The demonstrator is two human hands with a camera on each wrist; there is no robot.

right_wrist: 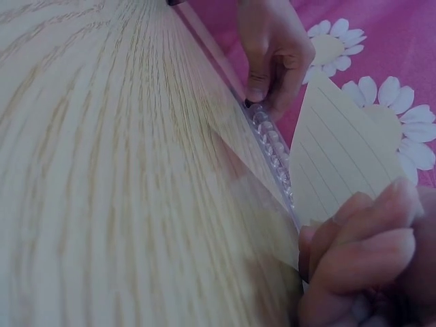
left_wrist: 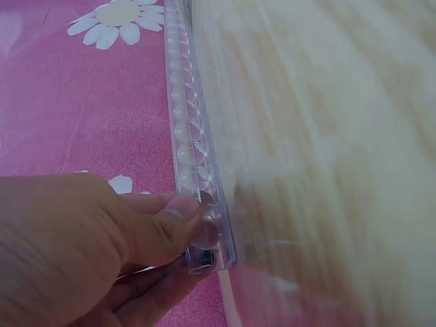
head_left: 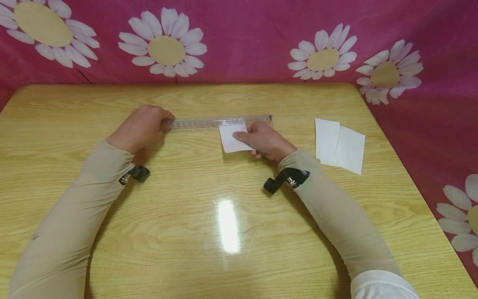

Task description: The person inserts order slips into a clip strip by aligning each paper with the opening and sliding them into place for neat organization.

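A long clear plastic strip (head_left: 198, 122), with a row of round see-through pieces along it, lies across the table. My left hand (head_left: 143, 126) pinches its left end between thumb and fingers; the left wrist view shows the thumb (left_wrist: 178, 208) on top near the strip's end. In my right hand (head_left: 267, 139) is a small white paper card (head_left: 230, 139), thumb on its upper face and fingers beneath. The card's far edge overlaps the strip right of its middle. Ruled lines show on the card's other face (right_wrist: 340, 146) in the right wrist view.
To the right, two white paper cards (head_left: 327, 139) lie partly overlapped on the wooden table (head_left: 179, 232). A pink cloth with daisies (head_left: 242, 41) hangs behind the table's far edge and continues along the right side. Black straps (head_left: 293, 177) are on both wrists.
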